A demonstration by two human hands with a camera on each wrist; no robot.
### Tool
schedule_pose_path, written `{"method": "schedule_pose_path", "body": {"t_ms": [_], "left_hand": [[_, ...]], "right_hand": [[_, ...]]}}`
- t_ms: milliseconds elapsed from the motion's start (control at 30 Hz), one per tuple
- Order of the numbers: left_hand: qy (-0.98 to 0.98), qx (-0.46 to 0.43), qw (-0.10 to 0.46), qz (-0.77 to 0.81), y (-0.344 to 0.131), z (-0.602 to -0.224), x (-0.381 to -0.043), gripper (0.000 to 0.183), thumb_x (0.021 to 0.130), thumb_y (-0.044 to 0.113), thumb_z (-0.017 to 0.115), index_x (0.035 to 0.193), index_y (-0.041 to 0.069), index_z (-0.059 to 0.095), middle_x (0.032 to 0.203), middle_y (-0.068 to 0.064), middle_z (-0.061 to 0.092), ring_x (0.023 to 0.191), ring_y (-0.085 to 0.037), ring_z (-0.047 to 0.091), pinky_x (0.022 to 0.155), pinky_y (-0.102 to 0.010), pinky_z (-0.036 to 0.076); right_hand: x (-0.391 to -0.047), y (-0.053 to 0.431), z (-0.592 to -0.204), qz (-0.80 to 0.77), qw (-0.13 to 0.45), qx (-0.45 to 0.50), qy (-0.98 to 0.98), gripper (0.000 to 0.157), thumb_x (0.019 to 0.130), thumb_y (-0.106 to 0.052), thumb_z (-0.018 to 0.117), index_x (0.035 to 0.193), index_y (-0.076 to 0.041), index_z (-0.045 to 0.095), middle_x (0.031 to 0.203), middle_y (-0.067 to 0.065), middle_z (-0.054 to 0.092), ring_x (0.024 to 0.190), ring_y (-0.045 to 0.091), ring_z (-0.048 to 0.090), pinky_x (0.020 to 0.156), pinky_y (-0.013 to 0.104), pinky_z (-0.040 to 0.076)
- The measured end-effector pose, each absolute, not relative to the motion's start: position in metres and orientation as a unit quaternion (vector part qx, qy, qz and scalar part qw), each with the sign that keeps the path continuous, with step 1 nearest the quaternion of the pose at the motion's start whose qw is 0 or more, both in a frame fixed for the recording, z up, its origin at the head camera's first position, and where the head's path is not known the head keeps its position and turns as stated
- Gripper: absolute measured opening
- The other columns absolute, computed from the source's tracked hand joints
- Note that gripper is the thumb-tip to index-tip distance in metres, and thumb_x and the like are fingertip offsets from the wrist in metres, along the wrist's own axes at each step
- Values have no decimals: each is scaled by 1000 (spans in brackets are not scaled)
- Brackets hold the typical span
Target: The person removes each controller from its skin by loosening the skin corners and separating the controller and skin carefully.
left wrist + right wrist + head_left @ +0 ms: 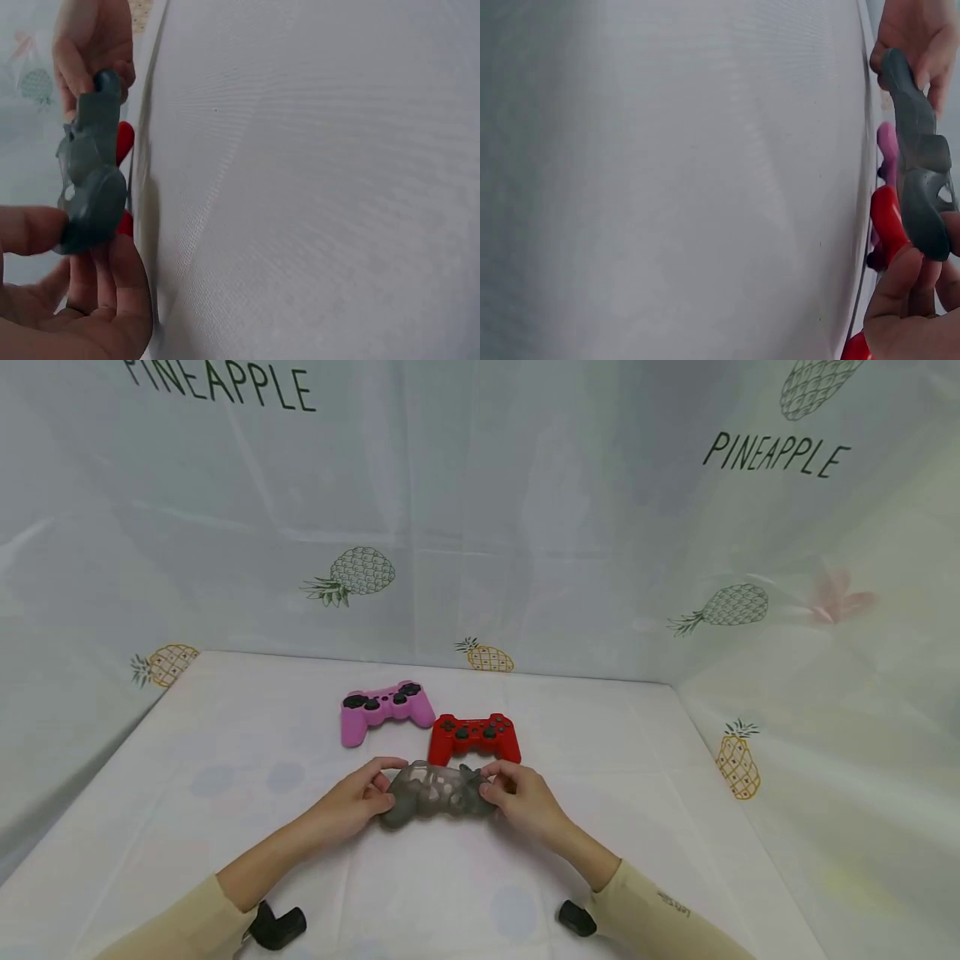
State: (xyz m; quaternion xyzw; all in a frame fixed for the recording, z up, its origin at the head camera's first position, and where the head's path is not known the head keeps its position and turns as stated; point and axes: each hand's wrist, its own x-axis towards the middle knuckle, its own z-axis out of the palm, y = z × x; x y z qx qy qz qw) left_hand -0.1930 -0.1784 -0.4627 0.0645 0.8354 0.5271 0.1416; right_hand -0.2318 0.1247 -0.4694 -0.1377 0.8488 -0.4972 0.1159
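Both hands hold a translucent grey game controller (438, 789) level in front of the person, one at each end. My left hand (358, 800) pinches its left grip between thumb and fingers. At the other end, my right hand (531, 803) has the right grip between thumb and fingertips. In the left wrist view the controller (94, 169) shows edge-on between the two hands. Just behind it on the table lies a red game controller (476, 733), its lower edge close to the grey one. A pink game controller (386, 706) lies farther back to the left.
A white cloth covers the table (637, 760). Behind and beside it hang pale curtains (480, 502) printed with pineapples. Black devices (277, 927) are at both wrists, near the cream sleeves (183, 927).
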Motion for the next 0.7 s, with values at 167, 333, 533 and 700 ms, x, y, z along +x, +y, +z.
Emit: {"method": "schedule_pose_path", "body": {"t_ms": [167,333,533,700], "left_hand": [[848,64,138,508,-173,-465,-198,40,105,28,68,141,14,62,106,-4,61,90,-17,59,84,-35,46],[871,66,96,478,-168,-469,-201,32,104,27,70,133,14,68,100,-1,65,85,-14,60,80,-32,47],[868,35,49,494,-166,-471,-200,24,104,15,69,129,15,67,104,-3,61,79,-13,60,73,-28,45],[862,41,40,503,-164,-471,-197,25,105,14,68,129,14,64,107,-5,60,81,-13,61,74,-29,46]], "right_hand": [[-233,122,-470,-482,104,-142,859,24,97,-6,68,119,-13,74,84,0,58,72,12,54,66,26,46],[-232,121,-470,-478,109,-140,860,40,93,0,61,125,-18,77,103,2,65,85,16,58,70,29,50],[-232,122,-471,-503,102,-111,851,35,91,1,63,123,-10,69,102,4,67,86,16,60,73,27,49],[-230,123,-469,-532,115,-83,835,19,92,-5,69,110,-6,66,92,4,66,85,15,60,71,26,50]]}}
